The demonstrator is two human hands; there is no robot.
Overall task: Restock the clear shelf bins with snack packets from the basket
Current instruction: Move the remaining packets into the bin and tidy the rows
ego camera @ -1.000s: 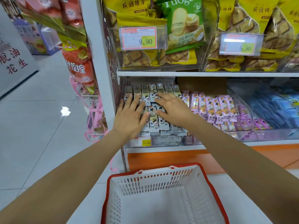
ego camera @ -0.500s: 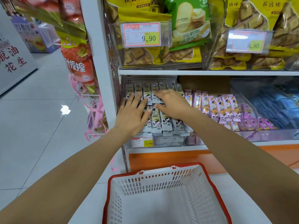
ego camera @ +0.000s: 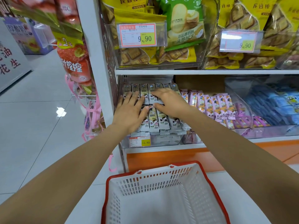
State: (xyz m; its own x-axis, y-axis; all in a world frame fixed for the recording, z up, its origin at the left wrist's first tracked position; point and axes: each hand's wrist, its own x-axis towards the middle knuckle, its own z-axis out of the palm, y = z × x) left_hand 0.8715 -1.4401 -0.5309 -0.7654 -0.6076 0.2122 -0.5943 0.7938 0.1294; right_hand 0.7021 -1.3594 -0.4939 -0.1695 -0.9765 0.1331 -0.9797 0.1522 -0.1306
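Both hands (ego camera: 130,114) (ego camera: 172,103) still flat on packets (ego camera: 161,122)

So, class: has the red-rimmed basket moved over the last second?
No. The basket stays put, and its back rim sits just below the shelf's orange base, as before.

The basket (ego camera: 161,183) is cut off by the bottom edge
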